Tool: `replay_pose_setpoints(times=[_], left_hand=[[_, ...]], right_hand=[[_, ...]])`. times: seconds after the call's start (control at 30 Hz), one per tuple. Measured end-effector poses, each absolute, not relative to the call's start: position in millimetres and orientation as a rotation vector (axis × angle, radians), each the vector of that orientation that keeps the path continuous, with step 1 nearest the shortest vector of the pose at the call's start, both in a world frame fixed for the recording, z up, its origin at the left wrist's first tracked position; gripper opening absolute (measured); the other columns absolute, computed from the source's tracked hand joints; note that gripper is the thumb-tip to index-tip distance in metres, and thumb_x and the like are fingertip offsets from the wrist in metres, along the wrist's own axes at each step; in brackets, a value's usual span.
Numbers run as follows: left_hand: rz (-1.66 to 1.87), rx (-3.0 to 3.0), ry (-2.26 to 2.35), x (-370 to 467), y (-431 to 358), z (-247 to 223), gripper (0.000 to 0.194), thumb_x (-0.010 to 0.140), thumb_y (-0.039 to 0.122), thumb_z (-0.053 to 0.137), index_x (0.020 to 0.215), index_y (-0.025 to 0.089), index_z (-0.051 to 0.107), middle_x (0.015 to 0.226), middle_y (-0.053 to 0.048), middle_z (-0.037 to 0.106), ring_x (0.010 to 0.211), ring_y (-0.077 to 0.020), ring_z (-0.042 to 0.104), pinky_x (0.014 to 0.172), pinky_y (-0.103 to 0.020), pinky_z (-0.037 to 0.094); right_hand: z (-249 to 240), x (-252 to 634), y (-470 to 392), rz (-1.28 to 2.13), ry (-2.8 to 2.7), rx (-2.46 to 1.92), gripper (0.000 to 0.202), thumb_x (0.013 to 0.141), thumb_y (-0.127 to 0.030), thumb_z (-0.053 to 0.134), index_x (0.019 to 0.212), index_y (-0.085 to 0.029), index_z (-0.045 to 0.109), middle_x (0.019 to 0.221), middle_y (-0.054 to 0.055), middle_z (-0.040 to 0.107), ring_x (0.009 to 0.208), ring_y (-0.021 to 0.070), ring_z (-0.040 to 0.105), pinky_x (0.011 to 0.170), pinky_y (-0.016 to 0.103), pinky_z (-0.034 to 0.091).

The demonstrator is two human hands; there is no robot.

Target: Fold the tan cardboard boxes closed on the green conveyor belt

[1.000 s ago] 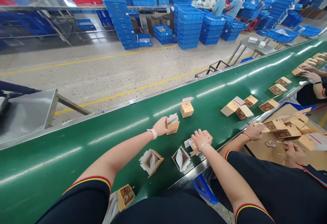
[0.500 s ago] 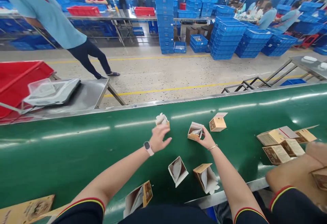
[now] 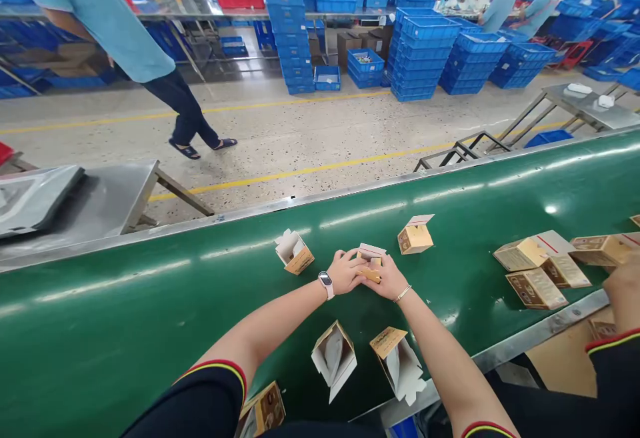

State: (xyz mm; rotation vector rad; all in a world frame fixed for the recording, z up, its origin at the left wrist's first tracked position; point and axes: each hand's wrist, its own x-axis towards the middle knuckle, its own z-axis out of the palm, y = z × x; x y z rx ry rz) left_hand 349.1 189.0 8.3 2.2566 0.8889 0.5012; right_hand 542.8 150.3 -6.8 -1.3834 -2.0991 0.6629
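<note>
Both of my hands are on one small cardboard box (image 3: pixel 371 274) over the green belt. My left hand (image 3: pixel 346 273) grips its left side, fingers at the flaps; my right hand (image 3: pixel 391 279) is closed round its right side. The fingers partly cover the box, and its white-lined flap stands up at the back. To the left stands an open box (image 3: pixel 295 253). Behind to the right is another box (image 3: pixel 416 235) with its lid flap raised. Nearer me are two open boxes, one (image 3: pixel 334 357) and another (image 3: pixel 399 363), each with a pale packet inside.
The green conveyor belt (image 3: pixel 150 311) runs across in front of me. Several boxes (image 3: pixel 537 288) lie at right beside a co-worker's hand (image 3: pixel 625 285). One more box (image 3: pixel 267 408) is at the near edge. Beyond are a metal table (image 3: pixel 115 191) and a walking person (image 3: pixel 120 31).
My left hand has left the box on the left and moved right to the box in my right hand. The view has shifted, and the co-worker's hand at right has moved.
</note>
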Motion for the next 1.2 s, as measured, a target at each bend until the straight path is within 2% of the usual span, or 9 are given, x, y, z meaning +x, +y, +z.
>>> replay_pose_setpoints(times=[0.1,0.3,0.43,0.53,0.63,0.73,0.83,1.03,1.2], left_hand=[[0.578,2.141,0.925,353.9,186.7,3.3,0.017,0.081,0.029,0.054,0.092,0.027,0.067,0.102,-0.008,0.067,0.121,-0.0294,0.047,0.1,-0.05,0.03],[0.979,1.78,1.03,377.4,183.5,-11.1,0.032,0.078,0.028,0.058,0.107,0.018,0.049,0.126,-0.015,0.048,0.12,-0.0247,0.046,0.096,-0.044,0.041],[0.838,1.707,1.068,391.8,191.6,-5.9,0.018,0.075,0.026,0.062,0.091,0.021,0.055,0.106,-0.009,0.058,0.112,-0.0253,0.051,0.094,-0.044,0.042],[0.809,1.662,1.077,400.9,192.6,-3.1,0.007,0.078,0.024,0.058,0.083,0.022,0.055,0.091,-0.005,0.061,0.103,-0.0227,0.055,0.094,-0.041,0.042],[0.975,1.521,1.151,412.1,187.5,-7.0,0.023,0.075,0.02,0.058,0.096,0.022,0.049,0.094,-0.004,0.058,0.094,-0.0196,0.057,0.09,-0.038,0.045],[1.112,1.479,1.296,423.2,186.6,-11.7,0.033,0.068,0.017,0.064,0.096,0.021,0.046,0.101,-0.006,0.051,0.102,-0.0217,0.053,0.095,-0.041,0.041],[0.95,1.361,1.409,433.9,195.5,-11.5,0.041,0.063,0.015,0.069,0.097,0.022,0.048,0.106,-0.006,0.048,0.107,-0.0225,0.05,0.099,-0.044,0.037],[0.711,1.219,1.334,453.1,211.9,5.5,0.029,0.071,0.022,0.069,0.093,0.018,0.051,0.092,-0.006,0.058,0.086,-0.0178,0.059,0.083,-0.035,0.047],[0.684,1.232,1.259,421.7,197.5,36.8,0.025,0.076,0.031,0.065,0.094,0.018,0.055,0.094,-0.008,0.063,0.084,-0.018,0.061,0.08,-0.033,0.048]], right_hand=[[-6.8,539.9,147.2,0.686,-1.806,-1.345,0.036,0.084,-0.045,0.051,0.108,-0.023,0.065,0.121,0.012,0.052,0.113,0.0246,0.053,0.099,0.046,0.044],[-9.9,536.5,145.2,0.679,-1.218,-1.545,0.03,0.077,-0.051,0.056,0.082,-0.022,0.064,0.098,0.009,0.053,0.097,0.0223,0.056,0.071,0.036,0.056],[-3.3,544.0,155.9,0.64,-1.225,-1.612,0.034,0.069,-0.051,0.063,0.058,-0.021,0.052,0.084,0.004,0.048,0.083,0.0187,0.054,0.069,0.034,0.054],[-3.5,549.4,158.6,0.607,-1.235,-1.654,0.04,0.067,-0.05,0.063,0.052,-0.022,0.039,0.078,0.003,0.044,0.076,0.0176,0.052,0.065,0.033,0.052],[-9.8,554.4,155.6,0.6,-1.074,-1.766,0.037,0.062,-0.048,0.066,0.061,-0.024,0.038,0.079,0.001,0.044,0.068,0.0158,0.052,0.06,0.032,0.051],[-18.1,561.6,153.8,0.646,-0.934,-1.86,0.039,0.058,-0.045,0.069,0.074,-0.024,0.04,0.084,0.001,0.045,0.06,0.0129,0.049,0.06,0.033,0.052],[-23.7,567.9,159.6,0.73,-0.952,-1.875,0.036,0.059,-0.043,0.068,0.074,-0.025,0.041,0.083,0.001,0.049,0.061,0.0139,0.051,0.061,0.033,0.052],[0.0,586.3,174.2,0.843,-0.929,-1.906,0.032,0.064,-0.047,0.063,0.076,-0.023,0.046,0.07,-0.001,0.055,0.06,0.0156,0.056,0.052,0.03,0.05],[47.1,634.7,92.7,0.823,-0.994,-1.863,0.039,0.074,-0.051,0.058,0.102,-0.023,0.056,0.103,0.006,0.063,0.077,0.0163,0.063,0.06,0.029,0.051]])
